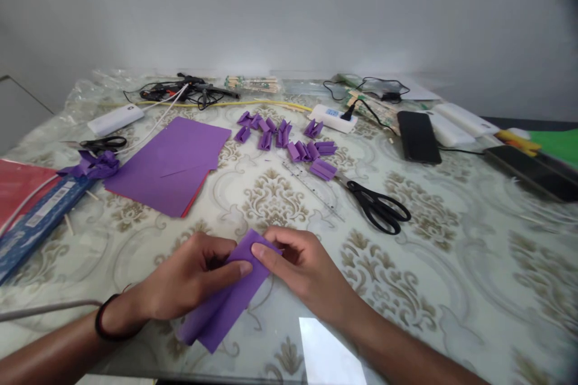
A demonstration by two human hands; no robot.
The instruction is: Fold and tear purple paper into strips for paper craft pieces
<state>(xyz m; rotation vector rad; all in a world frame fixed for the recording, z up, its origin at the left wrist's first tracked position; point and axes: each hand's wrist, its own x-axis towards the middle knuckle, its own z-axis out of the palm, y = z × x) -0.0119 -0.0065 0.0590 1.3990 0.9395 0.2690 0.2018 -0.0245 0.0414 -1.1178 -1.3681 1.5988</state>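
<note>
Between my two hands, above the front of the table, is a folded strip of purple paper [239,307], tilted with its lower end toward me. My left hand [189,277] pinches it from the left, thumb lying on top and fingers mostly hidden behind. At the upper right end, my right hand [302,264] grips the paper between thumb and fingers. Farther back lie several small folded purple paper pieces [283,134]. Black-handled scissors [379,204] rest right of them, the blades partly under one folded piece [323,169]. A clear ruler [311,189] lies beside the scissors.
Purple paper sheets [171,162], with red beneath, lie left of centre. Farther left are crumpled purple paper [93,164], a second pair of scissors [103,143] and a blue box [40,222]. A white power strip [333,118], cables and a black phone [418,137] stand toward the back.
</note>
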